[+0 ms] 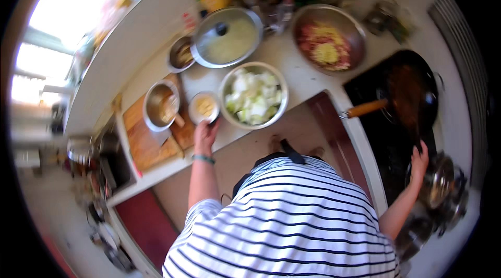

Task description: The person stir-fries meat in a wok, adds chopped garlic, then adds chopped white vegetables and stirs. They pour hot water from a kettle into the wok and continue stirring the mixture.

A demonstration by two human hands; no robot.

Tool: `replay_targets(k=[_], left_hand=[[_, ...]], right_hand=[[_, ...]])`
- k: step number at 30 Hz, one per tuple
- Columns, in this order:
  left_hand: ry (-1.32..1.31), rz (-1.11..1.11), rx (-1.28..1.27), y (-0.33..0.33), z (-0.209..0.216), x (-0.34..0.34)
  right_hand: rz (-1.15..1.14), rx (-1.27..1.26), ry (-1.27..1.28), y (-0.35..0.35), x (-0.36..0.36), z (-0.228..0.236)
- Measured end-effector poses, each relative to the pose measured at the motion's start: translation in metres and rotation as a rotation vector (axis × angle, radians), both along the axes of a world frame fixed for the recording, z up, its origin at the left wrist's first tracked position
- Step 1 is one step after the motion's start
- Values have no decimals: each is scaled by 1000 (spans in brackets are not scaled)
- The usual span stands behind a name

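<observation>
My left hand (205, 136) grips the near rim of a small white bowl (197, 116) holding pale yellow chopped bits, perhaps minced garlic. Right beside it stands a larger bowl (225, 112) filled with white and pale green vegetable chunks. A black wok (429, 77) with a wooden handle (368, 108) sits on the dark stove, reddish-brown stuff spread inside. At the wok's near edge is my right hand (419, 166), fingers bent around something thin and dark that I cannot make out.
A cleaver (160, 138) and a steel bowl (147, 107) lie on the wooden cutting board (136, 141). Behind stand a lidded pot (229, 43), a small steel bowl (178, 63) and a basin (356, 28) of reddish meat with yellow topping. Several pots (438, 179) crowd the stove's right side.
</observation>
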State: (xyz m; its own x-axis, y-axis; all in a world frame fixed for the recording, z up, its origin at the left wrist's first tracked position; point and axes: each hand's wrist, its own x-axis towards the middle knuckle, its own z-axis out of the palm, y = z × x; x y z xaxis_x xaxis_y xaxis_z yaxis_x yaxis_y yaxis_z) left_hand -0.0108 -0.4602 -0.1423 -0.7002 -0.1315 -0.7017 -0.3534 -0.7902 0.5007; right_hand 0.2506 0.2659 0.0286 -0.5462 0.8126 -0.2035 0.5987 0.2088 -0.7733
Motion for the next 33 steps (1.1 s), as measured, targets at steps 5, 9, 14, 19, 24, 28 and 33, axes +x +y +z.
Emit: replay_targets(k=[5, 9, 14, 19, 24, 28, 33], left_hand=[[14, -30, -179, 5, 54, 38], [253, -68, -277, 66, 119, 53], [464, -285, -58, 180, 175, 26], [495, -467, 46, 313, 198, 9], [542, -805, -85, 443, 230, 8], [557, -1019, -180, 511, 235, -4], [611, -1208, -358, 568, 235, -19]], right_hand=[[-40, 123, 12, -8, -15, 21], [-57, 182, 33, 13, -26, 29], [44, 309, -170, 21, -43, 29], [209, 200, -293, 17, -21, 63], [190, 231, -268, 27, 26, 78], [180, 291, -230, 28, 38, 52], [253, 601, -180, 32, 26, 53]])
